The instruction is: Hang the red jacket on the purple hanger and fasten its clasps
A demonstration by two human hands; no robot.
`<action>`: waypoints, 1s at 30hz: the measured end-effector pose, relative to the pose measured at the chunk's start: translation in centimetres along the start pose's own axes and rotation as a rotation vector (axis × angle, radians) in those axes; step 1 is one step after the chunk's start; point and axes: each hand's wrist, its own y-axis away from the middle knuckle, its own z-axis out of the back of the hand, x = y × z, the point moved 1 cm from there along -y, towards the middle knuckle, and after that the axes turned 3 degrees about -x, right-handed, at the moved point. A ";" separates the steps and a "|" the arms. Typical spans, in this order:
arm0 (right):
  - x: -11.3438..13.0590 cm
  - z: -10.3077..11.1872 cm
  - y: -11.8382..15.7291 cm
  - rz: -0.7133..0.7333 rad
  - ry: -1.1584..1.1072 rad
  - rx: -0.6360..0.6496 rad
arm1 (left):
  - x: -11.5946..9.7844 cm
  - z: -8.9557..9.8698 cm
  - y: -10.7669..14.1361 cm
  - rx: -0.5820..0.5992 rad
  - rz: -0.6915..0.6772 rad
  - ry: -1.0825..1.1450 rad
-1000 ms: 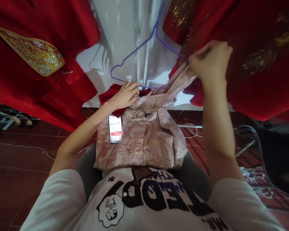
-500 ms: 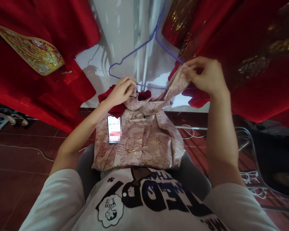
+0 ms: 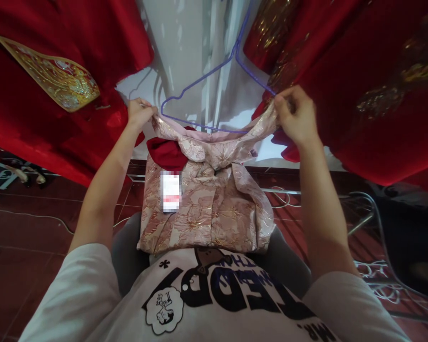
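A pink brocade garment (image 3: 221, 149) with gold thread is stretched between my hands by its upper edge. My left hand (image 3: 141, 113) pinches its left end, close to the left tip of a purple hanger (image 3: 201, 76). At the other end my right hand (image 3: 296, 118) grips the cloth where the hanger's right arm meets it. The hanger's lower bar dips behind the garment's edge. Over my lap lies more of the same brocade (image 3: 231, 213); I cannot tell whether it is one piece. A phone (image 3: 170, 192) with a lit, blurred screen rests on it, below a bunched red cloth (image 3: 167, 154).
Red garments with gold decoration hang at the left (image 3: 121, 42) and right (image 3: 360, 137). A dark chair (image 3: 410, 228) with a metal frame stands at the right. White cables (image 3: 374, 275) lie on the red tiled floor (image 3: 32, 266).
My left hand has moved left and slightly up, pulling the garment's left end outward, so its upper edge is now spread wide. My right hand keeps its grip nearly in place.
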 end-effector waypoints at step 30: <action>0.7 -0.5 0.2 -0.086 0.007 0.007 | 3.2 -1.4 1.2 0.633 -0.208 -0.186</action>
